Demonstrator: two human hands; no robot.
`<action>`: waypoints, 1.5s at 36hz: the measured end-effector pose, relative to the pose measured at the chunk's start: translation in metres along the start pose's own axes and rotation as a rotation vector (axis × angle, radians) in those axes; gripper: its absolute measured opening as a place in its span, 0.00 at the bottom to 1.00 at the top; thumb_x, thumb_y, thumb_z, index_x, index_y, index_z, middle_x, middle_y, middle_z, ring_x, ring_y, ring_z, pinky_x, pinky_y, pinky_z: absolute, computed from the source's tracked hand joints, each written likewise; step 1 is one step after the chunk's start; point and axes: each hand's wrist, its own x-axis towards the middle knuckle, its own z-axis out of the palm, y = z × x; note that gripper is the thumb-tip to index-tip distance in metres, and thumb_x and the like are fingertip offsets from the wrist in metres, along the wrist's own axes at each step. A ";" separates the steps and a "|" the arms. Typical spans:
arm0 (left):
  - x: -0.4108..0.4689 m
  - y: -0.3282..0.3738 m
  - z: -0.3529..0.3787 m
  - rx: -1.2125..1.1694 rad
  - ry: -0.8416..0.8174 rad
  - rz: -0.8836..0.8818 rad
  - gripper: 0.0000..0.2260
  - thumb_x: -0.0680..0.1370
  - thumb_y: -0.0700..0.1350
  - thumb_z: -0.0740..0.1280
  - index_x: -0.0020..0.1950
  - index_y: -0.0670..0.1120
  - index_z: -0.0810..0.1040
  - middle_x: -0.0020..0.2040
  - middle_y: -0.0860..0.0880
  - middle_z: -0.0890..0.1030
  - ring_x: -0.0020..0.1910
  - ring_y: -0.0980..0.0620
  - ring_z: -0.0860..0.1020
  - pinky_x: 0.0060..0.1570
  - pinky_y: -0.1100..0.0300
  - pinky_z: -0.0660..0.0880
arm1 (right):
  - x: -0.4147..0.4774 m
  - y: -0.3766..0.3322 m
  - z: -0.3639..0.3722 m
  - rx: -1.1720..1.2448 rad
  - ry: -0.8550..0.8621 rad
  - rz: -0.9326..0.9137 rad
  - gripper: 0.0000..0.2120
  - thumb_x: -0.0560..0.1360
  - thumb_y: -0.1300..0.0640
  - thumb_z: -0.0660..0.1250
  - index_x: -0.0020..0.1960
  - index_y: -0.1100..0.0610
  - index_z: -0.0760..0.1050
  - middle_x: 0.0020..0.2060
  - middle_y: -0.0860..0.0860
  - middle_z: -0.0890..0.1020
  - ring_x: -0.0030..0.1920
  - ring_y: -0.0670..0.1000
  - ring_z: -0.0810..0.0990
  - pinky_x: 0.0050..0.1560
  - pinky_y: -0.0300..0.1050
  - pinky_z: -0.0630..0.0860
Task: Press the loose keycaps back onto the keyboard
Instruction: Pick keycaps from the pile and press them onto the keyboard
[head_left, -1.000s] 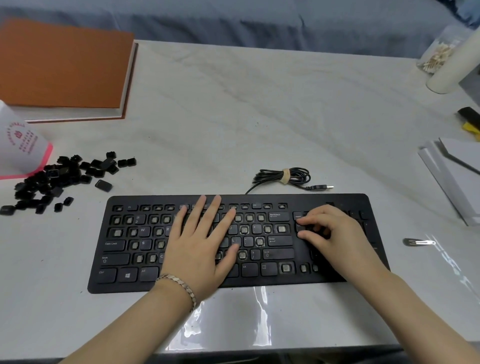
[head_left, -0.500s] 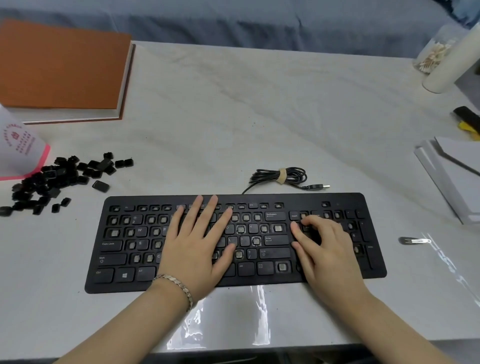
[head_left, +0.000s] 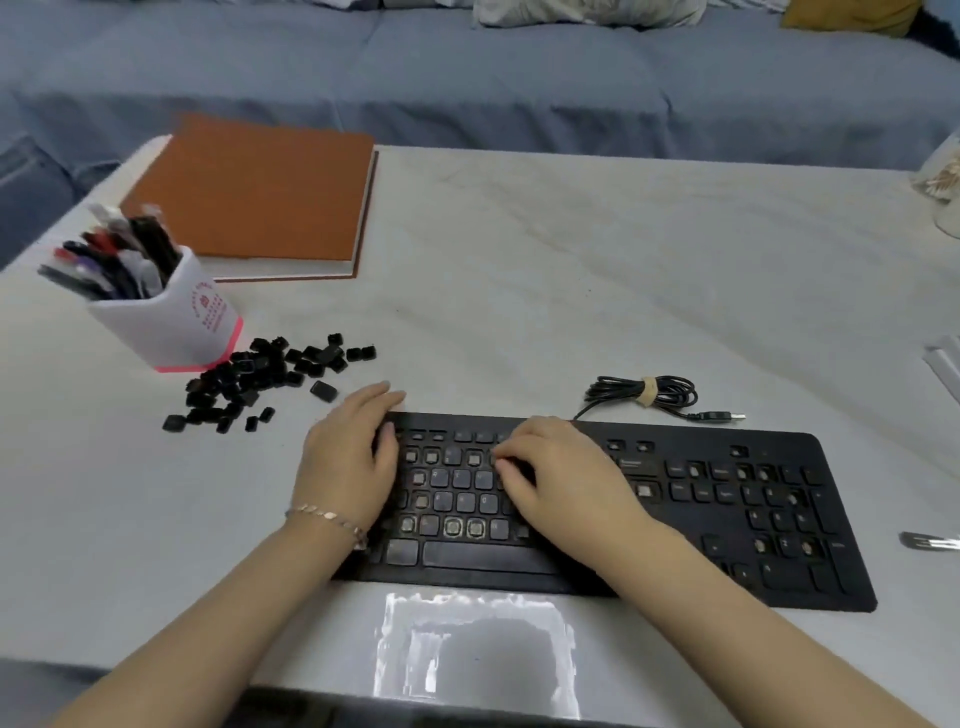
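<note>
A black keyboard (head_left: 727, 519) lies across the white table, and several of its key sockets are bare. A pile of loose black keycaps (head_left: 260, 379) lies on the table to its upper left. My left hand (head_left: 348, 457) rests over the keyboard's left end with fairly straight fingers reaching past the top-left corner, close to the nearest keycap. My right hand (head_left: 566, 478) lies on the middle of the keyboard, its bent fingertips pressing down near the number row. Neither hand visibly holds a keycap.
A white pen cup (head_left: 171, 317) stands right behind the keycap pile, with an orange book (head_left: 254, 192) farther back. The keyboard's coiled cable (head_left: 649, 397) lies behind it. A small metal tool (head_left: 930, 541) lies at the right edge.
The view has swung so the keyboard sits further right. My left hand slid from the middle keys to the left end. My right hand moved from the right key block to the middle.
</note>
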 end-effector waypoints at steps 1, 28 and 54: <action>0.005 -0.011 -0.007 0.044 0.020 -0.056 0.15 0.76 0.34 0.62 0.62 0.41 0.76 0.65 0.44 0.74 0.64 0.44 0.71 0.67 0.50 0.64 | 0.009 -0.008 0.004 0.012 -0.020 -0.014 0.12 0.77 0.54 0.59 0.56 0.54 0.78 0.52 0.50 0.77 0.56 0.51 0.71 0.57 0.47 0.68; -0.001 -0.093 -0.060 -0.369 0.218 -0.374 0.09 0.73 0.37 0.69 0.50 0.49 0.80 0.43 0.55 0.80 0.42 0.62 0.77 0.43 0.76 0.70 | 0.155 -0.105 0.096 0.003 -0.138 0.129 0.11 0.75 0.56 0.64 0.55 0.61 0.76 0.56 0.57 0.72 0.55 0.56 0.72 0.43 0.42 0.66; -0.020 0.005 -0.057 -1.520 -0.205 -0.695 0.09 0.65 0.37 0.65 0.36 0.44 0.85 0.38 0.43 0.83 0.33 0.54 0.82 0.28 0.65 0.77 | 0.008 -0.026 -0.001 0.488 0.141 0.033 0.15 0.64 0.66 0.76 0.43 0.48 0.81 0.38 0.46 0.78 0.36 0.44 0.76 0.42 0.30 0.72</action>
